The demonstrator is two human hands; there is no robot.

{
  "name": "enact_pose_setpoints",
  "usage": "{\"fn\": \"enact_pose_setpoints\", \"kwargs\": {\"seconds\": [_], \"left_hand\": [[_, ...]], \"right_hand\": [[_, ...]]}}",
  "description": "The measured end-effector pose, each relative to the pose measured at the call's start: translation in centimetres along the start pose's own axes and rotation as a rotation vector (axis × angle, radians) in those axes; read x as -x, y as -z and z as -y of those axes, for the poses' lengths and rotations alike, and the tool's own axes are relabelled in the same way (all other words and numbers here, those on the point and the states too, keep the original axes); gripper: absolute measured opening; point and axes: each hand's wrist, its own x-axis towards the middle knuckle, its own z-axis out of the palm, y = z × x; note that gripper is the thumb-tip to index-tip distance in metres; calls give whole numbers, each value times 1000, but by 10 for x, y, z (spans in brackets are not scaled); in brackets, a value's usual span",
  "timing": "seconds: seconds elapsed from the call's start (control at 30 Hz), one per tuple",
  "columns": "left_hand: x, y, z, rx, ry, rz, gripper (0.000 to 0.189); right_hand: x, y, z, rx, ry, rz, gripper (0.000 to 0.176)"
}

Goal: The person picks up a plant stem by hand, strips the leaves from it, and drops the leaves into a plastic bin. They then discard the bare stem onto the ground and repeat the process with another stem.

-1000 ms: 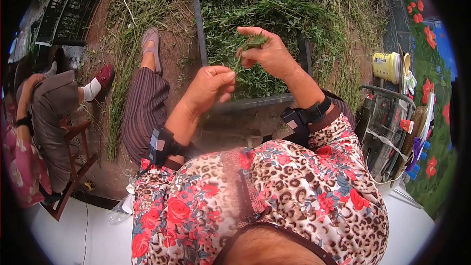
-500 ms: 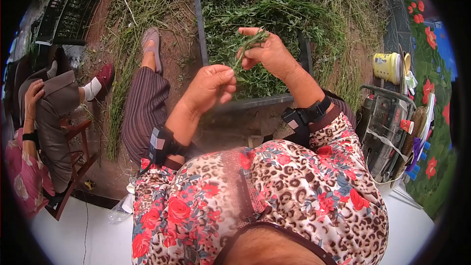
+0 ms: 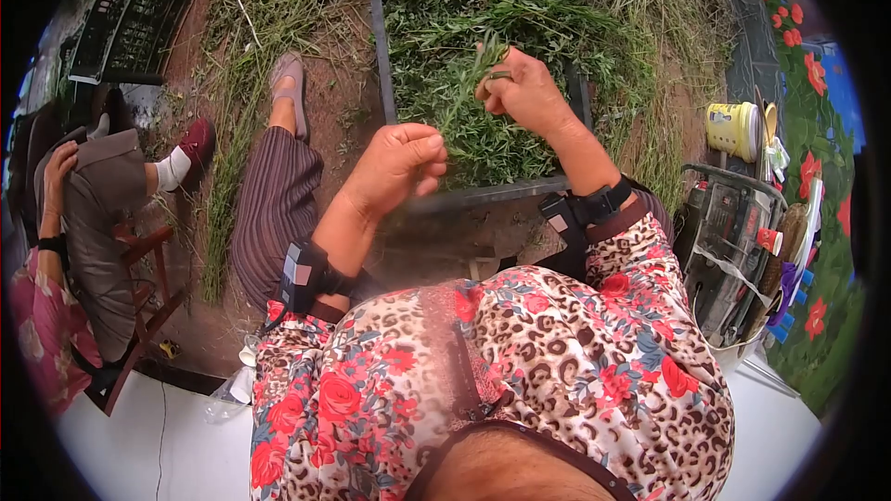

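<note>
My left hand (image 3: 397, 167) is closed in a pinch on the lower end of a leafy green sprig (image 3: 455, 97), in front of the tray's near left corner. Up and to the right, my right hand (image 3: 527, 91) has its fingers curled round the upper leaves of the same sprig. The sprig slants between the two hands, its leaf tips partly blurred. Beneath and beyond them lies a dark tray (image 3: 381, 46) heaped with cut green leafy stems (image 3: 501, 0).
Loose stems (image 3: 223, 176) lie on the ground at left, more at right. A seated person's hand (image 3: 61, 167) rests on a knee at far left. Black crates (image 3: 121, 14) stand upper left. At right are a yellow bucket (image 3: 733, 128) and a transparent container (image 3: 729, 250).
My right hand has moved up and to the right, away from my left hand, and its fingers have curled in more. My left hand has barely moved.
</note>
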Motion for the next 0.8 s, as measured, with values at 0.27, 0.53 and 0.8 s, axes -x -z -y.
{"fn": "enact_pose_setpoints", "kwargs": {"seconds": [0.27,0.53,0.8], "left_hand": [[-1,3,0,131,61,36,12],[-2,3,1,75,71,49,13],[1,2,-1,74,118,91,12]], "right_hand": [[5,3,6,-263,22,214,56],[10,1,18,-542,51,329,65],[13,0,20,-624,18,374,63]]}}
